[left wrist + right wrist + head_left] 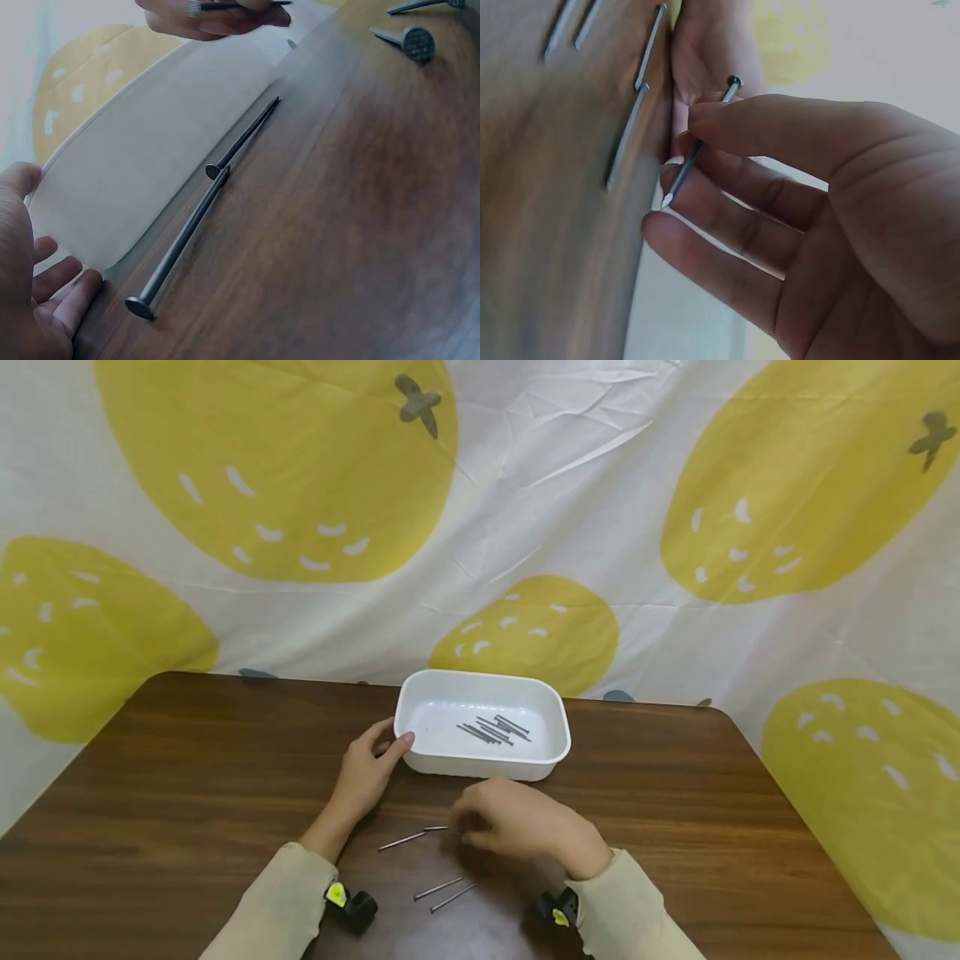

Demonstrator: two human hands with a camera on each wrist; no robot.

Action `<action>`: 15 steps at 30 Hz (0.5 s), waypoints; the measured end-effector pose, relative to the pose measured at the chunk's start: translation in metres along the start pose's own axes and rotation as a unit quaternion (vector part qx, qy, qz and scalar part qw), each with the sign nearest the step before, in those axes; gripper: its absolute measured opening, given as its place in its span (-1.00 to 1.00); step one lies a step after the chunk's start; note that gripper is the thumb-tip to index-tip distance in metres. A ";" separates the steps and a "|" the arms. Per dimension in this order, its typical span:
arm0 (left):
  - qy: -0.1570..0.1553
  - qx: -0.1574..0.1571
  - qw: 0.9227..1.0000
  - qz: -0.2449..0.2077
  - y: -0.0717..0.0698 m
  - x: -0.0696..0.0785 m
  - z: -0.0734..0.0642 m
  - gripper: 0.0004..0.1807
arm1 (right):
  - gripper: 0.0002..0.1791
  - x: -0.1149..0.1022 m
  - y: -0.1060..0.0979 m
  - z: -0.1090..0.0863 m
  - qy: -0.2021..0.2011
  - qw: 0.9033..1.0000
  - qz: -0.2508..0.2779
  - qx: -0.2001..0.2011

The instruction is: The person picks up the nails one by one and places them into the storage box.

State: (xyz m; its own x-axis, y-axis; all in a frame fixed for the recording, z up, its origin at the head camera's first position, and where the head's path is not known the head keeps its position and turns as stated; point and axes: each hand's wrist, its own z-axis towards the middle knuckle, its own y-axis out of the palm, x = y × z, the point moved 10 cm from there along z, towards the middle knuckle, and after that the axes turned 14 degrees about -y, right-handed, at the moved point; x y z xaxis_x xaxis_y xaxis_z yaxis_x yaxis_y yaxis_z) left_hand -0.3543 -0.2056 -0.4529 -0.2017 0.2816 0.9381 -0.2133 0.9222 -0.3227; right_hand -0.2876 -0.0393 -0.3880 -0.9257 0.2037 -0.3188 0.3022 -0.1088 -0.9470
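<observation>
A white plastic tray [480,765] stands at the table's far edge, with several nails [487,730] lying in its right half. My left hand [369,770] holds its near left corner, thumb over the rim, fingers along the outside. Just in front of the tray is my right hand [517,827], raised over the table. Between thumb and fingertips it pinches a nail [691,154], slanted, head up, as the right wrist view shows. Below the hands, two nails [180,247] lie end to end on the wood. Another pair of nails [437,888] lies nearer to me, side by side.
The brown wooden table [187,793] has rounded far corners. Directly behind it hangs a white cloth [360,627] printed with large yellow fruit. Small black wrist cameras [360,910] are worn under both sleeves.
</observation>
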 end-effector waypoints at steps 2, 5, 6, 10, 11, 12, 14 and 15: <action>0.000 0.000 1.000 0.001 0.000 0.000 0.000 -0.36 | -0.85 0.001 -0.009 -0.002 -0.004 1.000 0.007 0.015; 0.000 -0.002 1.000 -0.002 0.000 0.000 -0.001 -0.36 | -0.75 0.005 -0.023 -0.006 -0.010 0.999 0.028 0.041; 0.000 -0.003 1.000 -0.002 0.000 0.000 -0.001 -0.36 | -0.72 0.007 -0.027 -0.007 -0.010 0.998 0.033 0.048; 0.001 -0.003 1.000 -0.002 0.001 0.000 0.000 -0.36 | -0.69 0.014 -0.041 -0.009 -0.010 0.998 0.035 0.058; 0.001 -0.003 1.000 -0.002 0.001 0.000 0.000 -0.36 | -0.70 0.016 -0.044 -0.009 -0.008 0.998 0.031 0.058; 0.002 -0.002 1.000 -0.002 0.000 0.000 0.000 -0.36 | -0.70 0.018 -0.047 -0.010 -0.003 0.998 0.031 0.056; 0.002 -0.002 1.000 -0.001 0.000 0.000 0.000 -0.36 | -0.70 0.022 -0.053 -0.010 0.002 0.998 0.028 0.053; 0.002 -0.002 1.000 -0.001 0.000 0.000 0.000 -0.36 | -0.70 0.024 -0.056 -0.010 0.005 0.998 0.027 0.051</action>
State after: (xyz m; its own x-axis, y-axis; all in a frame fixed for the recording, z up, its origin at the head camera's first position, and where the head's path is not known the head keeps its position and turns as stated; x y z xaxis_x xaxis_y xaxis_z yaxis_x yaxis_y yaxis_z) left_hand -0.3545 -0.2056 -0.4533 -0.1964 0.2804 0.9396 -0.2102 0.9239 -0.3197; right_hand -0.3242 -0.0188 -0.3434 -0.9067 0.2039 -0.3693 0.3257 -0.2180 -0.9200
